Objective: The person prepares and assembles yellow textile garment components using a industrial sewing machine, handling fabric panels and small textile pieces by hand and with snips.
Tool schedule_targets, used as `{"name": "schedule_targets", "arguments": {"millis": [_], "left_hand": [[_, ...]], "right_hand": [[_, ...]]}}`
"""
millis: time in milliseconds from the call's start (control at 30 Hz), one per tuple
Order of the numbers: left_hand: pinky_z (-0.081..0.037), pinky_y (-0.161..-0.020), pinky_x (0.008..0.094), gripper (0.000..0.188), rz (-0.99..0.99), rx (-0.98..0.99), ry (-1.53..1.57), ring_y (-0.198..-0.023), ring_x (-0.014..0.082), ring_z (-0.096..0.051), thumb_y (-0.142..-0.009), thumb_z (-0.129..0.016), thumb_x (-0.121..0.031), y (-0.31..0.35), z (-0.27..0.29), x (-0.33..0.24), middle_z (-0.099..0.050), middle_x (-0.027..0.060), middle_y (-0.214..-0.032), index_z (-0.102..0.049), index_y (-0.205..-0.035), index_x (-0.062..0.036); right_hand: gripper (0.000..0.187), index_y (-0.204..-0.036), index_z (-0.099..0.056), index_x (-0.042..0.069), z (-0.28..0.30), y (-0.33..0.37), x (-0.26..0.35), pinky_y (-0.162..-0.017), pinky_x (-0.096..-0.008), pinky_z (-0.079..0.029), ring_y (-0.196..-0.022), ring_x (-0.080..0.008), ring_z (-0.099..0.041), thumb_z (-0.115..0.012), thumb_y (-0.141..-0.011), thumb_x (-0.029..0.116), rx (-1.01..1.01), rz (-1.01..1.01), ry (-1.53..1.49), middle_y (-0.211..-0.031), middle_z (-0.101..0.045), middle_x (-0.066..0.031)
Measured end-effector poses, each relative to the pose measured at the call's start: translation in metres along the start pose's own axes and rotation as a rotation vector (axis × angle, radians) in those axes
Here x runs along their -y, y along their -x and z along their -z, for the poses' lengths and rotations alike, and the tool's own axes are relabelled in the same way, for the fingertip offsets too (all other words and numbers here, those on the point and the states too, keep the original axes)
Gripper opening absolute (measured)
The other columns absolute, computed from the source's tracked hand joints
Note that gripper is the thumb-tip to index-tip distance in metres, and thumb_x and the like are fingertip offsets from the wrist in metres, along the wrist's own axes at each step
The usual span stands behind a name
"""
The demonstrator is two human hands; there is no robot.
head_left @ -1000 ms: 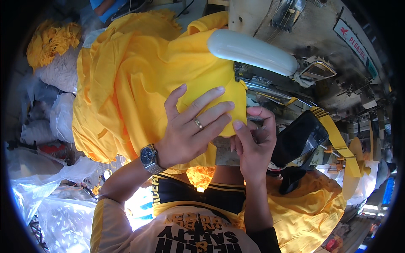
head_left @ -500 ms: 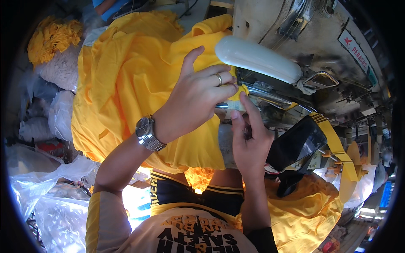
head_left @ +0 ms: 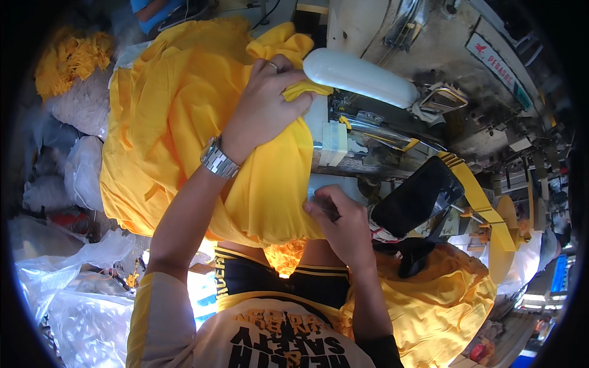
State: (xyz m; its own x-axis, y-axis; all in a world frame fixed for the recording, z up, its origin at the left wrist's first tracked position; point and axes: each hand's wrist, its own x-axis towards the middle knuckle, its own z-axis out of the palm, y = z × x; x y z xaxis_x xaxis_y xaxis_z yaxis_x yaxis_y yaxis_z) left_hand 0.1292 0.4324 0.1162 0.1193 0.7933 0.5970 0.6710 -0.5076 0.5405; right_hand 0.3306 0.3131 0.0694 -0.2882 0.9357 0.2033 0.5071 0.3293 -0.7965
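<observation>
A large piece of yellow fabric [head_left: 184, 122] is heaped over the work surface in front of me. My left hand [head_left: 267, 107], with a ring and a wristwatch, is closed on a bunched edge of it, just left of the sewing machine's white rounded cover [head_left: 359, 76]. My right hand [head_left: 343, 224] is lower, beside the fabric's right edge, with thumb and forefinger curled toward each other. Something dark and small shows within its fingers, too unclear to name. A yellow strip [head_left: 485, 199] feeds into the machine [head_left: 368, 30] from the right.
A black phone [head_left: 417, 196] leans right of my right hand. More yellow fabric [head_left: 429, 300] hangs at the lower right. Plastic bags [head_left: 86, 319] and a yellow bundle [head_left: 73, 61] on a pale sack [head_left: 89, 110] line the left.
My left hand has drawn the fabric edge up and left, away from the machine's needle area. My right hand has dropped down and toward me, off the machine bed.
</observation>
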Motion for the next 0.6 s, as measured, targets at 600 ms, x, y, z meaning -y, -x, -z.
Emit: {"name": "schedule_targets", "arguments": {"millis": [600], "left_hand": [[-0.041, -0.048, 0.0357, 0.019, 0.21, 0.09, 0.123, -0.052, 0.0303, -0.058, -0.091, -0.058, -0.005, 0.137, 0.035, -0.106, -0.054, 0.0195, -0.061, -0.06, -0.107, 0.0053]], "right_hand": [[0.014, -0.096, -0.051, 0.008, 0.027, -0.088, 0.065, -0.058, -0.0412, -0.052, -0.068, -0.0327, -0.066, -0.06, -0.089, 0.015, -0.137, 0.495, 0.749, -0.073, -0.063, -0.0133]]}}
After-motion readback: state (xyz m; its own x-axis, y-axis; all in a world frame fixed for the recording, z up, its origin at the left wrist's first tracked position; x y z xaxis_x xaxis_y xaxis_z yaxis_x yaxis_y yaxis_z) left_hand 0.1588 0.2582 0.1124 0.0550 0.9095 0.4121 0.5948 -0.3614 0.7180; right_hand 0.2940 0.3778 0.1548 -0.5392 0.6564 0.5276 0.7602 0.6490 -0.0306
